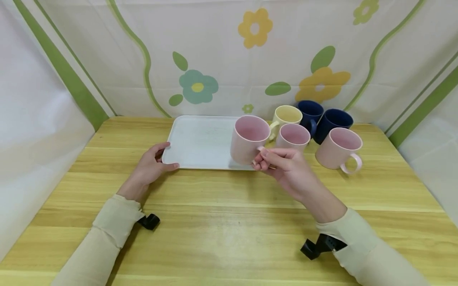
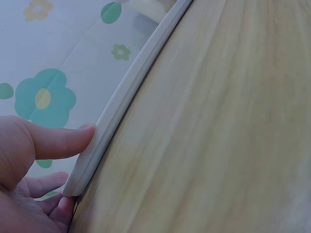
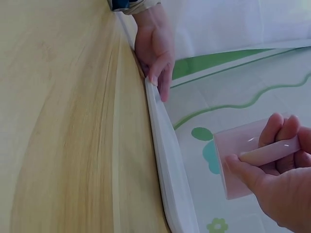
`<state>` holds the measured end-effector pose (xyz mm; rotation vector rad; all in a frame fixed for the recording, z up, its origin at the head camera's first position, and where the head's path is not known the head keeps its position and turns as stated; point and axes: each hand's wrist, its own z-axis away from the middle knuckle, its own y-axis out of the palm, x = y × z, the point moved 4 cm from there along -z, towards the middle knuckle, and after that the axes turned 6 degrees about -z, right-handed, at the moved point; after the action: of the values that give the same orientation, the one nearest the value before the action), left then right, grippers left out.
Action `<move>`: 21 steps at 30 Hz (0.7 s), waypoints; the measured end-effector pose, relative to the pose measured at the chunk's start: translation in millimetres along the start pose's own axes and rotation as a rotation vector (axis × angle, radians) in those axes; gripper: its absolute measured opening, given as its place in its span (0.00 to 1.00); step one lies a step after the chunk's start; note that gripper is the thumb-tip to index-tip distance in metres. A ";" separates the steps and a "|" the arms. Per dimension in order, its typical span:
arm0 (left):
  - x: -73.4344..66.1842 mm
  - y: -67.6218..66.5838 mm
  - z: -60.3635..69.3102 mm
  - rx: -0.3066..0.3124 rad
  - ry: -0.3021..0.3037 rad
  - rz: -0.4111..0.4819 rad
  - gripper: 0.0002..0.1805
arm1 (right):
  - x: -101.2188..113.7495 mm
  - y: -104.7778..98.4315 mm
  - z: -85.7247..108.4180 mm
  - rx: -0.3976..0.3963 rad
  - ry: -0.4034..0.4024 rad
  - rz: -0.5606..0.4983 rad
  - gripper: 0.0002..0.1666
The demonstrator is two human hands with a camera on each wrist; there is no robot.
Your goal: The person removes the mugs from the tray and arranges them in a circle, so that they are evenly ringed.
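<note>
By its handle, my right hand point(image 1: 286, 167) holds a pink mug point(image 1: 249, 139) upright over the right part of a white tray point(image 1: 200, 143). In the right wrist view, fingers and thumb wrap the handle of the pink mug point(image 3: 238, 150). Whether the mug's base touches the tray cannot be told. At the tray's near left corner, my left hand point(image 1: 150, 165) grips the rim. The left wrist view has the thumb point(image 2: 63, 141) against the tray's edge point(image 2: 116, 102), with the other fingers bent around the corner, partly hidden.
Right of the tray stand a yellow mug point(image 1: 286, 114), two dark blue mugs point(image 1: 310, 109), a second pink mug point(image 1: 294, 137) partly behind my right hand, and a third pink mug point(image 1: 336, 149). A flowered cloth point(image 1: 222, 51) hangs behind the wooden table point(image 1: 222, 222).
</note>
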<state>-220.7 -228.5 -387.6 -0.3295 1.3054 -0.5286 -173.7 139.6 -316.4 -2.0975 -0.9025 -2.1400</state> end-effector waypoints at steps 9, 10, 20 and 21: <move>-0.4 1.8 -0.9 0.001 0.008 0.009 0.52 | 19.1 -17.1 29.3 0.045 -0.073 -0.001 0.20; -0.9 1.9 -0.8 0.001 0.009 0.009 0.52 | 21.3 -19.2 33.1 0.050 -0.080 -0.001 0.20; -1.0 1.0 1.0 -0.005 0.001 0.010 0.52 | 42.3 -48.7 61.9 0.066 -0.205 -0.018 0.24; -0.9 0.9 1.2 -0.006 0.001 0.010 0.52 | 44.2 -51.7 64.0 0.060 -0.210 -0.025 0.25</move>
<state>-219.5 -227.3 -387.0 -0.3277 1.3088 -0.5171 -140.1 225.2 -299.9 -2.3245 -1.0015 -1.9037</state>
